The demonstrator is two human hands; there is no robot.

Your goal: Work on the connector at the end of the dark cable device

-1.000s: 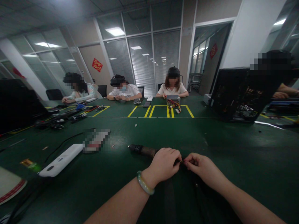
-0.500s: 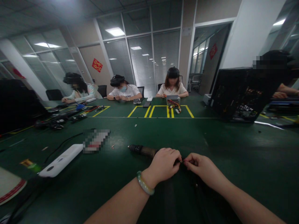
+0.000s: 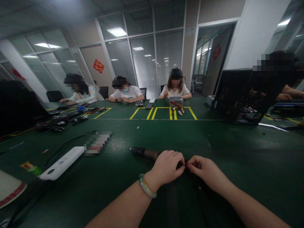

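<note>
My left hand point(image 3: 167, 167), with a pale green bangle on its wrist, and my right hand point(image 3: 205, 171) meet fingertip to fingertip over the green table mat point(image 3: 142, 133). Both are closed in a pinch on a tiny metallic part point(image 3: 184, 164) that I cannot make out. A dark cylindrical tool point(image 3: 144, 153) lies on the mat just left of my left hand, partly hidden behind it. A dark flat object point(image 3: 180, 202) lies under my wrists, hard to make out.
A white power strip point(image 3: 62, 163) with a black cable lies at the left. A black open computer case point(image 3: 244, 96) stands at the right. Across the table three people sit among cables point(image 3: 177, 106) and parts. Another person sits at far right.
My hands have stayed in the same pinch. The person opposite has lifted a hand.
</note>
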